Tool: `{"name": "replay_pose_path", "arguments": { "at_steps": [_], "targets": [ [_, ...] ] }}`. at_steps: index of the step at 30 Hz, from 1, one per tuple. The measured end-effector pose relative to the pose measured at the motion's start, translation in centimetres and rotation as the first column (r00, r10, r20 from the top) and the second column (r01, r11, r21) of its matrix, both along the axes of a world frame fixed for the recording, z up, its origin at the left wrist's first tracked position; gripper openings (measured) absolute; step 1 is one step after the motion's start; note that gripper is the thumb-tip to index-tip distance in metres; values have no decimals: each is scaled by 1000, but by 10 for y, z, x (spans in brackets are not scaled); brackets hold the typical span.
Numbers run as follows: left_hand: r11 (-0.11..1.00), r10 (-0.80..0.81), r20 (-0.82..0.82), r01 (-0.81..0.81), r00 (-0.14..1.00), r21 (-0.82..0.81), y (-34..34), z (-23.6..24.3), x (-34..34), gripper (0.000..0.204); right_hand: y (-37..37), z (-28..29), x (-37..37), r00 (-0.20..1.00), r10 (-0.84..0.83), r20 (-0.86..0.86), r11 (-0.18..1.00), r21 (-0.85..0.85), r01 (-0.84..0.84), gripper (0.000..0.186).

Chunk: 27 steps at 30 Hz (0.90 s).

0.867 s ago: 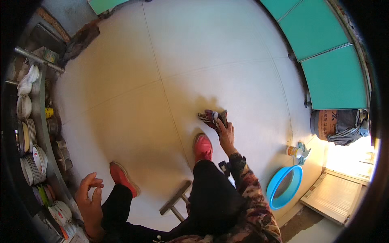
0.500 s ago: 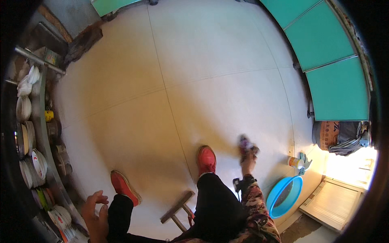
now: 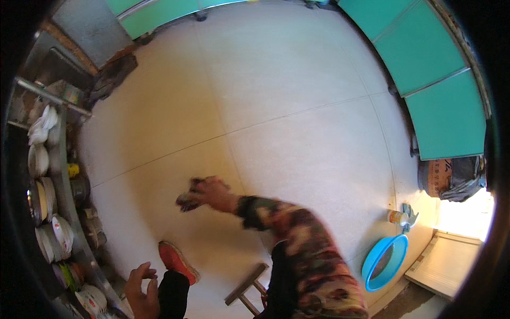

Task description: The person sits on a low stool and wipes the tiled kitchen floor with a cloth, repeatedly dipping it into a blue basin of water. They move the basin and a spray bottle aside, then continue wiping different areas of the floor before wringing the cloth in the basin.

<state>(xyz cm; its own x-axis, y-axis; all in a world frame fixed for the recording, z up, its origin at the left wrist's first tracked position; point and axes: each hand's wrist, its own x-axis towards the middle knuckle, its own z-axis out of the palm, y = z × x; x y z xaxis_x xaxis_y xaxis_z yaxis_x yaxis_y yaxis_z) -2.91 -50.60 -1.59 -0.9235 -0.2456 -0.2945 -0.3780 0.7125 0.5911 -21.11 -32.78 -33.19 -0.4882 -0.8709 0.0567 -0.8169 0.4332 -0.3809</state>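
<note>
My right hand (image 3: 213, 192) reaches leftward across my front, its arm in a patterned sleeve. Its fingers are closed on a dark, crumpled cloth (image 3: 188, 201), blurred by motion, above the pale tiled floor (image 3: 297, 154). At the lower left, my left hand (image 3: 142, 292) holds nothing; its fingers are loosely bent and apart from the thumb. It is close to my left red shoe (image 3: 177, 263) and dark trouser leg. My right shoe is hidden behind the right arm.
A metal rack (image 3: 77, 212) of stacked plates (image 3: 47, 199) lines the left. A small wooden stool (image 3: 247, 284) stands by my legs. To the right are a blue basin (image 3: 367, 271), a white bottle (image 3: 396, 217) and green cabinets (image 3: 446, 114). A dark cloth heap (image 3: 112, 77) lies far left.
My right hand has swung from the right side to the left across my front, still gripping the cloth. The view has shifted slightly; my left hand keeps near my left leg.
</note>
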Motion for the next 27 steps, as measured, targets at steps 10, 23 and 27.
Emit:
{"name": "replay_pose_path", "arguments": {
  "at_steps": [10,23,27],
  "targets": [
    [984,-169,74,172,983,-42,42,-41,-30,36,44,-117,-41,826,-561,56,812,230,536,34],
    [977,-188,163,202,968,-74,33,-61,-39,37,601,-79,128,-655,-711,-257,-682,21,731,34],
    [962,-260,128,267,957,-45,40,-55,-34,36,478,-64,81,56,-953,-298,83,-79,993,30]
  ]
}}
